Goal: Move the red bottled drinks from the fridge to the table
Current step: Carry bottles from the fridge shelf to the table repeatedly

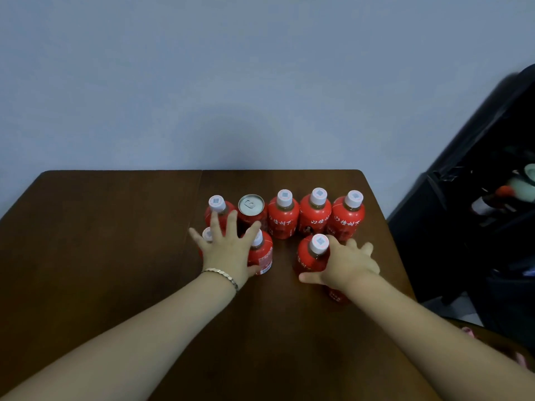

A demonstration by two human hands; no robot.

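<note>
Several red bottled drinks with white caps stand on the dark wooden table (101,241). The back row holds one bottle (221,211) at its left end and three bottles (315,217) to the right of a can. My left hand (224,253) lies spread with straight fingers over two front bottles. One front bottle (263,254) sits between its thumb and forefinger. The other (207,234) is mostly hidden behind the fingers. My right hand (346,266) is spread beside another front bottle (311,257), thumb stretched out. A further red bottle (337,296) shows under that wrist.
A red can (251,211) with a silver top stands in the back row between bottles. A dark open fridge (474,215) with items inside is at the right, past the table edge. A blue-grey wall rises behind the table.
</note>
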